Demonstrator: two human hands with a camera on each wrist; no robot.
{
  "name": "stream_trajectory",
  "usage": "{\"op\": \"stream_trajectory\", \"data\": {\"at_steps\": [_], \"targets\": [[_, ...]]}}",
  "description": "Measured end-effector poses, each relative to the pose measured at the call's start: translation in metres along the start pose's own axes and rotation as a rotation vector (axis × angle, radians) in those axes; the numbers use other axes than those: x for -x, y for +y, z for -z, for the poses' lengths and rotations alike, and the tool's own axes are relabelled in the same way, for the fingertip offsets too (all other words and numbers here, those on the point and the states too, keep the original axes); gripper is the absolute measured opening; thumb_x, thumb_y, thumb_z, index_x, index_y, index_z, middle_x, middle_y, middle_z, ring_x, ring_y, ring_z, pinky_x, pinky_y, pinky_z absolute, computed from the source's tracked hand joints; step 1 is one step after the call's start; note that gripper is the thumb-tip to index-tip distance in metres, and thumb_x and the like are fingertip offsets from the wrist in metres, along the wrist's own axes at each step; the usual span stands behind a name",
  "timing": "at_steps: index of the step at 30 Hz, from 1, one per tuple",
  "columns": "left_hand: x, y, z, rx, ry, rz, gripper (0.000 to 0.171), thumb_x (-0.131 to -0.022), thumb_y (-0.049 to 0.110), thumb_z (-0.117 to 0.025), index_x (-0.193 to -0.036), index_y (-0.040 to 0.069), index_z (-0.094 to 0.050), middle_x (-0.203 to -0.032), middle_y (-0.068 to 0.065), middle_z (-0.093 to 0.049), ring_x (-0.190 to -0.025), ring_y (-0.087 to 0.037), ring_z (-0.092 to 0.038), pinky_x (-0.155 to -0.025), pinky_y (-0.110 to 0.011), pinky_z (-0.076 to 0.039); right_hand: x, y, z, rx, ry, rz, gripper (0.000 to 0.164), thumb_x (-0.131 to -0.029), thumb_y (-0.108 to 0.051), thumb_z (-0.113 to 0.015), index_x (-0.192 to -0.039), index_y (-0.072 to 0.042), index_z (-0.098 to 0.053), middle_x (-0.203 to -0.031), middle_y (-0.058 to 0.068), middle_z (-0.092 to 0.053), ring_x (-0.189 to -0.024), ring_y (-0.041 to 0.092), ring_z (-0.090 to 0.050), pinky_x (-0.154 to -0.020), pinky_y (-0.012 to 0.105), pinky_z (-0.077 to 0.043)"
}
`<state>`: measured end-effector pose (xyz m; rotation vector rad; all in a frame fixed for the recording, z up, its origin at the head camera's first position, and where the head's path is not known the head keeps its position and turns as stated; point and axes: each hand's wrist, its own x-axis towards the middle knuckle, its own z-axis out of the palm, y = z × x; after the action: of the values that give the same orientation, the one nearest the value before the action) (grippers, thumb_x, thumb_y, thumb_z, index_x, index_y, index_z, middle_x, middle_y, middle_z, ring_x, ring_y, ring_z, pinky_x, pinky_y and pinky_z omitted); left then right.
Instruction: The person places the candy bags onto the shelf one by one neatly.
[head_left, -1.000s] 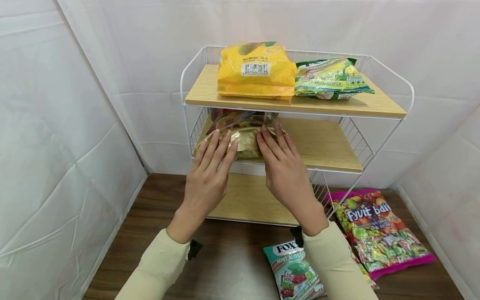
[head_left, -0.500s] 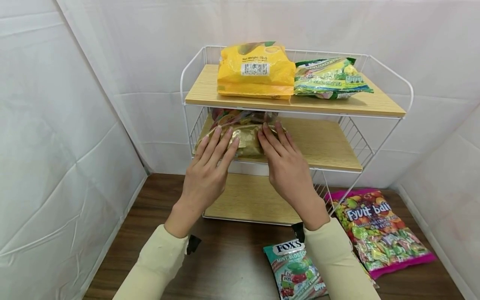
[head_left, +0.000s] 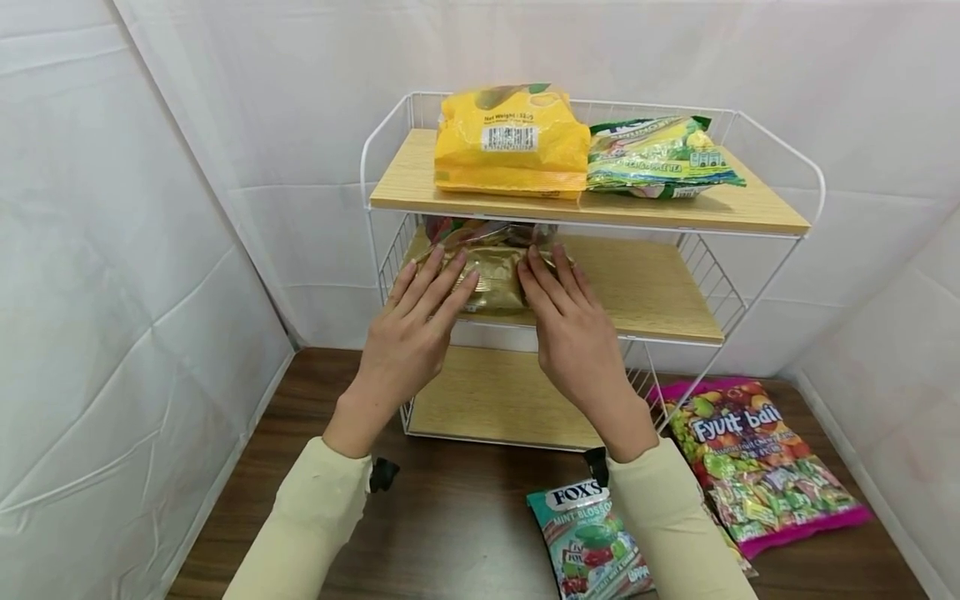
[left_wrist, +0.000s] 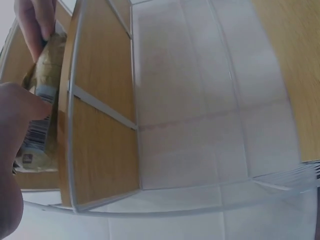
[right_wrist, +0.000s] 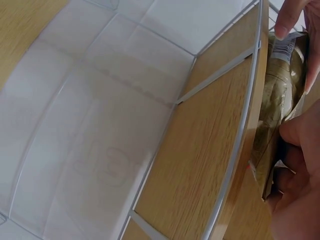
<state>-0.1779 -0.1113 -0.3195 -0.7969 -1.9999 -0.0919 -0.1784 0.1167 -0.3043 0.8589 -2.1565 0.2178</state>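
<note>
A shiny gold snack bag (head_left: pixel 491 279) lies at the front left of the middle shelf board (head_left: pixel 637 287). My left hand (head_left: pixel 408 333) holds its left part, fingers extended over the top; in the left wrist view its thumb (left_wrist: pixel 37 107) presses the front near a barcode. On the bag's right part is my right hand (head_left: pixel 577 342), fingers side by side on top. The right wrist view has that hand's thumb (right_wrist: pixel 295 130) against the bag. Behind the gold bag, partly hidden, a clear pack with colourful contents (head_left: pixel 457 229) sits on the same board.
Above, the top board (head_left: pixel 405 179) carries a yellow bag (head_left: pixel 510 142) and a green bag (head_left: pixel 660 158). A teal Fox's bag (head_left: pixel 588 537) and a pink-edged Fyuit bait bag (head_left: pixel 757 458) lie on the dark table (head_left: pixel 442 517). White wire framing (head_left: pixel 371 250) surrounds the boards.
The gold bag has shifted slightly back and right on the middle board, with both hands still on it. My left hand has moved a little leftward at the wrist.
</note>
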Motion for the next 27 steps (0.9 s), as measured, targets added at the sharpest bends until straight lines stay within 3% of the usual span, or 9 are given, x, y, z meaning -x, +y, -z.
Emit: {"op": "stream_trajectory", "data": {"at_steps": [9, 18, 27], "targets": [[0.008, 0.000, -0.003, 0.054, 0.015, -0.015, 0.054, -0.091, -0.001, -0.056, -0.143, 0.008, -0.044, -0.148, -0.010, -0.040, -0.140, -0.027, -0.028, -0.112, -0.044, -0.024, 0.014, -0.006, 0.002, 0.027, -0.022, -0.015, 0.050, -0.089, 0.007, -0.059, -0.138, 0.000, -0.050, -0.142, 0.016, -0.045, -0.137, 0.032, -0.032, -0.110, 0.043, -0.027], [0.020, 0.003, -0.004, 0.102, 0.005, -0.016, 0.055, -0.091, -0.003, -0.054, -0.143, 0.007, -0.044, -0.148, -0.010, -0.039, -0.139, -0.028, -0.029, -0.111, -0.046, -0.024, 0.029, -0.013, 0.002, 0.002, -0.070, -0.047, 0.062, -0.085, 0.011, -0.061, -0.143, -0.003, -0.044, -0.149, 0.012, -0.038, -0.139, 0.028, -0.028, -0.110, 0.041, -0.028], [0.032, 0.009, -0.006, 0.139, 0.033, -0.020, 0.049, -0.092, -0.003, -0.051, -0.141, 0.007, -0.048, -0.146, -0.010, -0.042, -0.137, -0.028, -0.033, -0.110, -0.047, -0.027, 0.042, -0.015, -0.002, -0.069, -0.038, -0.017, 0.062, -0.084, 0.012, -0.062, -0.142, -0.003, -0.045, -0.147, 0.013, -0.040, -0.137, 0.030, -0.032, -0.109, 0.044, -0.029]]}}
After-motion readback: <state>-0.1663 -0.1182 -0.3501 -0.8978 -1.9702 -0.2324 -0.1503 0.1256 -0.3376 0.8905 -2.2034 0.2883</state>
